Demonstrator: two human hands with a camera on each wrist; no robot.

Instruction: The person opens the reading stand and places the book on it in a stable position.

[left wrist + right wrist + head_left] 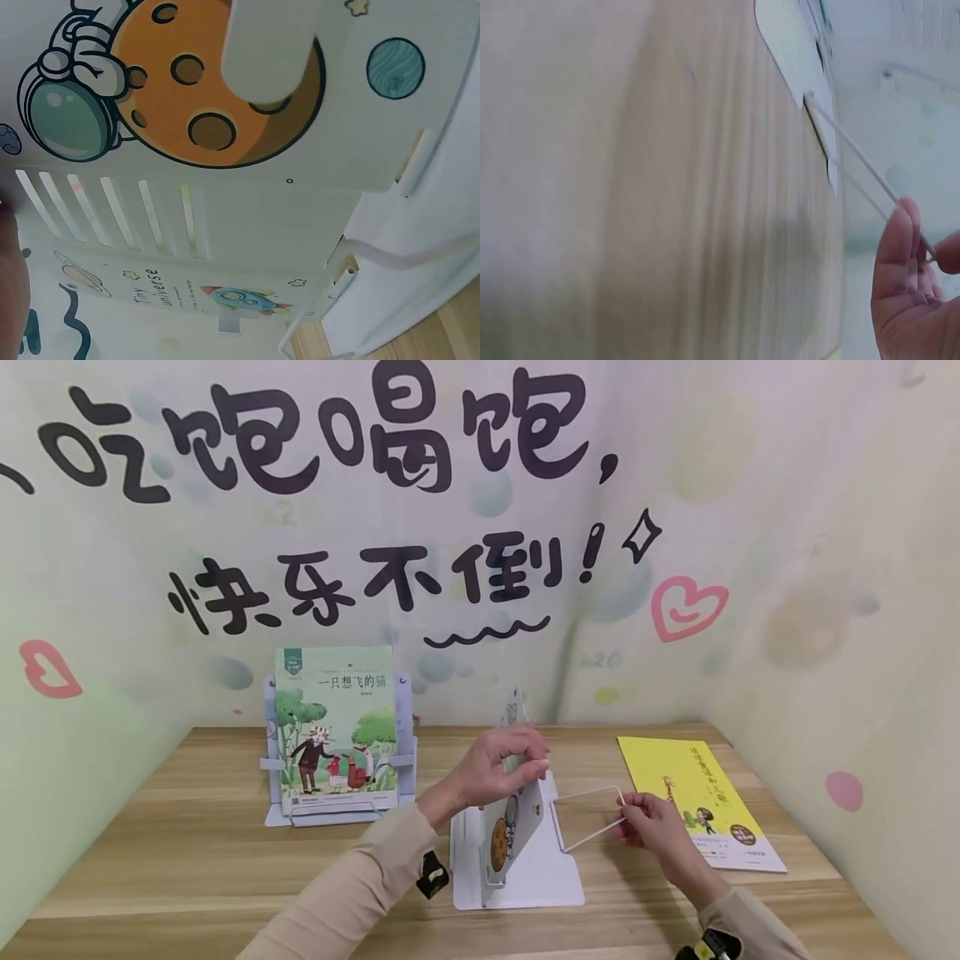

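Note:
A white book stand (pixel 517 885) rests on the table, its printed panel (pixel 517 814) standing nearly edge-on in the head view. My left hand (pixel 504 764) grips the panel's edge with curled fingers. In the left wrist view, an orange planet and an astronaut decorate that panel (pixel 337 135), and only a sliver of the left hand (pixel 11 292) shows. The fingers of my right hand (pixel 663 831) pinch the far end of a white wire frame (pixel 588 792), which sticks out rightward from the stand. The right wrist view shows the wire (pixel 855 150) between thumb and fingers (pixel 896 247).
At the back left, a second stand (pixel 405 768) holds a green picture book (pixel 337 710) upright. A yellow book (pixel 675 768) lies flat on the wooden table (pixel 187 877), just beyond my right hand. Behind the table hangs a printed backdrop (pixel 480 677) with large black lettering.

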